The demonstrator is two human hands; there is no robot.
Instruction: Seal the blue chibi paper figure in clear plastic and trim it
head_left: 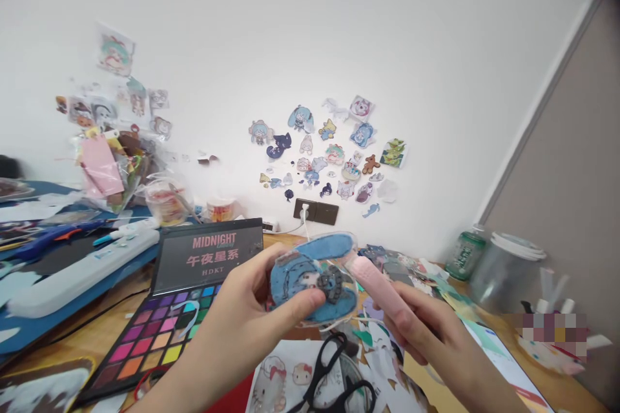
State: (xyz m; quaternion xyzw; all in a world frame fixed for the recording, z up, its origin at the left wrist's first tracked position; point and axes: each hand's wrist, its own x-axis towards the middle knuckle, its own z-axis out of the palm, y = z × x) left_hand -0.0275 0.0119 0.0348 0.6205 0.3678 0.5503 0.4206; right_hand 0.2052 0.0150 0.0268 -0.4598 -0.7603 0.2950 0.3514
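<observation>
At the centre of the head view, my left hand (261,306) grips a flat blue cartoon-figure piece (312,281) with a clear border, its thumb across the front. My right hand (429,329) is closed around a slim pink tool (382,290). The tool's upper end is at the right edge of the blue piece; whether they touch is hard to tell. Black-handled scissors (323,371) lie below the hands on a white sheet with cartoon cats (271,384).
An open eyeshadow palette (208,258) stands left of the hands. Paper scraps (382,368) lie below. A white power strip (87,271) is at left. A green bottle (465,255) and a clear bucket (506,271) stand at right. Stickers (334,153) cover the wall.
</observation>
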